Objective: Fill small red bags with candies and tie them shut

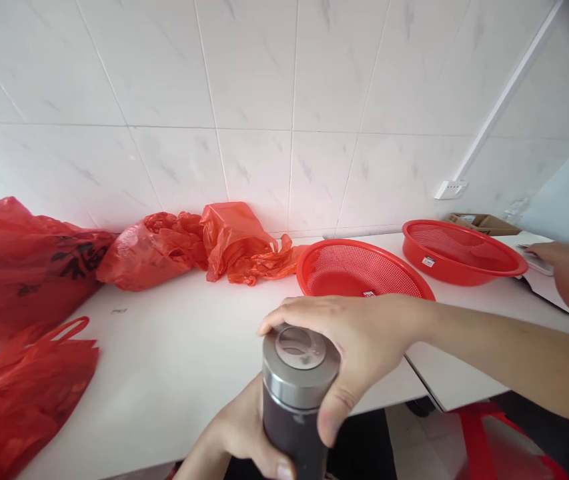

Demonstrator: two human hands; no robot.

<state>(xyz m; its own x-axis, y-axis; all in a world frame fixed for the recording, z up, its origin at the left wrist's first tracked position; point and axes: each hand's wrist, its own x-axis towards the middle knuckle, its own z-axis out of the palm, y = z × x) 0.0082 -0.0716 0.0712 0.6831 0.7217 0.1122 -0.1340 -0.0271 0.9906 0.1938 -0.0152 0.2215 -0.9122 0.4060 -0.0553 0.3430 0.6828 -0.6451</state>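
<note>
A dark thermos flask (291, 433) with a silver lid (298, 387) stands upright close in front of me, at the table's front edge. My left hand (249, 427) is wrapped round its body from the left, the thumb across the front. From the right, my right hand (359, 340) grips the lid, its thumb down the near side and its fingers over the far rim. Part of those fingers is hidden behind the lid. Just beyond my right hand sits a red perforated basket (314, 260) on the white table (179, 360).
Several red plastic bags (149, 253) lie along the left and back of the table. A second red basket (459, 260) and a cardboard box (484, 223) are at the back right. Another person's hand (544, 252) holds a phone there. A red stool (484, 440) stands below.
</note>
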